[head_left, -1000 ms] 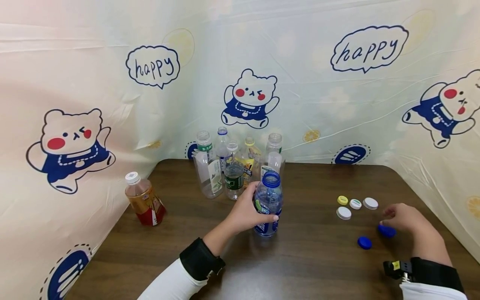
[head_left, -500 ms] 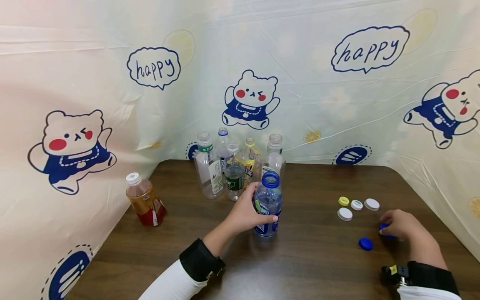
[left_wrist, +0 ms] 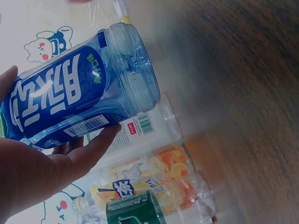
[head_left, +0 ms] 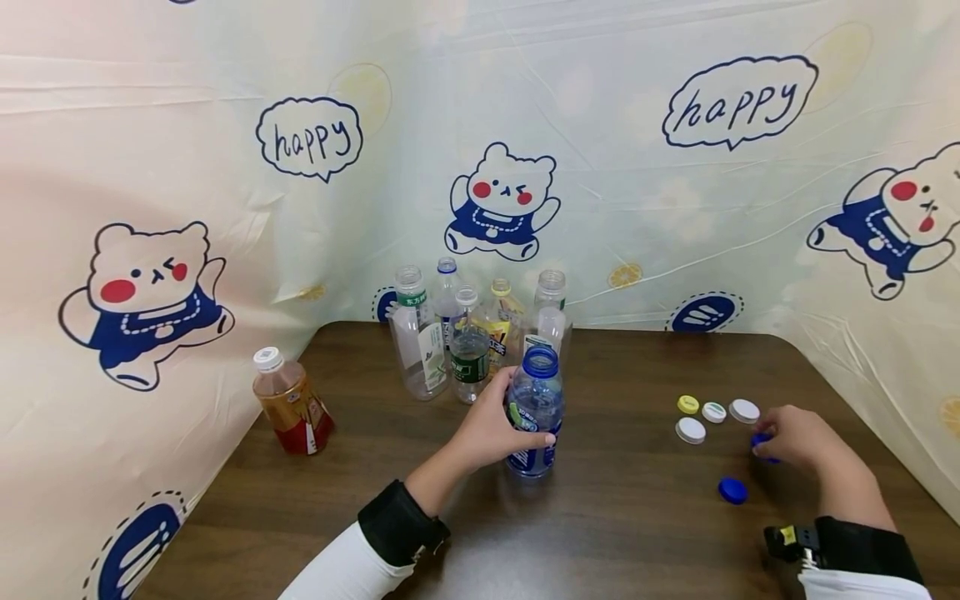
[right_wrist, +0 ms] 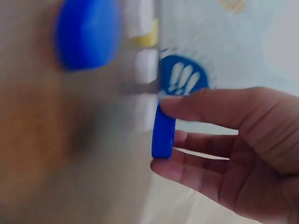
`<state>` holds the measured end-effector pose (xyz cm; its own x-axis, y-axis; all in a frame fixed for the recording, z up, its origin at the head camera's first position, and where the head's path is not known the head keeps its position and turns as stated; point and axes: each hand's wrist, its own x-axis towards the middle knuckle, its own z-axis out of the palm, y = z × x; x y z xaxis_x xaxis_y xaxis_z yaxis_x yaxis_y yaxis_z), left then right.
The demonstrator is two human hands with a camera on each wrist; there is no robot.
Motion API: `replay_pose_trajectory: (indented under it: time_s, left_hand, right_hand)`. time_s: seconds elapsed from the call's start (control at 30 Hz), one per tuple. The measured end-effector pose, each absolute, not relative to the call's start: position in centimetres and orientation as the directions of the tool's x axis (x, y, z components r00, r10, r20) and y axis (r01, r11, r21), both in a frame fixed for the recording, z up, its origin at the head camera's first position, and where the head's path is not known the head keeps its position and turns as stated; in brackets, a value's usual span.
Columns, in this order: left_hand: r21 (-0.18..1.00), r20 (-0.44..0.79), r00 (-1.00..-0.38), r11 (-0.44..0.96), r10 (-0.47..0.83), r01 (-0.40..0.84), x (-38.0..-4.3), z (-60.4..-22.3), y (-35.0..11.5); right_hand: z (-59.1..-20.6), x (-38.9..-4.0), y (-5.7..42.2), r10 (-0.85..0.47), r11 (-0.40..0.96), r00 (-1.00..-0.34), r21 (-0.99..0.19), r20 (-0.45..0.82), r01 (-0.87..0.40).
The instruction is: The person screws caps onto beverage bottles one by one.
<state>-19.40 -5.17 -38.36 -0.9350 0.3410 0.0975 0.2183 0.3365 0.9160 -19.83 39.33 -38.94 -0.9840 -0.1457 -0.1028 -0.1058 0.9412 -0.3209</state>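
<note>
My left hand (head_left: 487,425) grips a clear blue plastic bottle (head_left: 536,408) round its middle. The bottle is upright, its mouth uncapped, with a blue label that fills much of the left wrist view. At the right of the table my right hand (head_left: 806,437) pinches a blue bottle cap (right_wrist: 163,133) between thumb and fingertips; the right wrist view shows it edge-on. A second blue cap (head_left: 732,490) lies on the wood, left of and nearer than that hand. Farther off are a yellow cap (head_left: 687,404) and three white caps, one of them a plain white cap (head_left: 690,430).
Several uncapped bottles stand grouped behind the blue one, among them a green-labelled bottle (head_left: 470,367) and a tall clear bottle (head_left: 420,354). An orange-and-red labelled bottle (head_left: 294,408) with a white cap stands at the left. A printed curtain (head_left: 600,192) hangs behind the table (head_left: 615,533).
The right hand has closed its fingers on the blue cap and moved it slightly up and left in the head view. The left hand and its bottle have stayed nearly still.
</note>
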Motion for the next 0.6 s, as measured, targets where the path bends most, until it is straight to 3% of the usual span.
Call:
replay_pose_trajectory:
  time_s: [0.3,0.6]
  left_hand:
    - [0.916,0.095,-0.935,0.338,0.341,0.216,-19.4,-38.4,-5.0]
    - [0.912,0.098,-0.93,0.342,0.353,0.226,-19.5,-38.6,-4.8]
  right_hand:
    - [-31.6,-20.8,32.0,-0.391,0.853,-0.92,-0.363,0.031,-0.375]
    - [-23.5,-20.9,23.6,-0.677,0.666,-0.724,-0.309,0.131,-0.679]
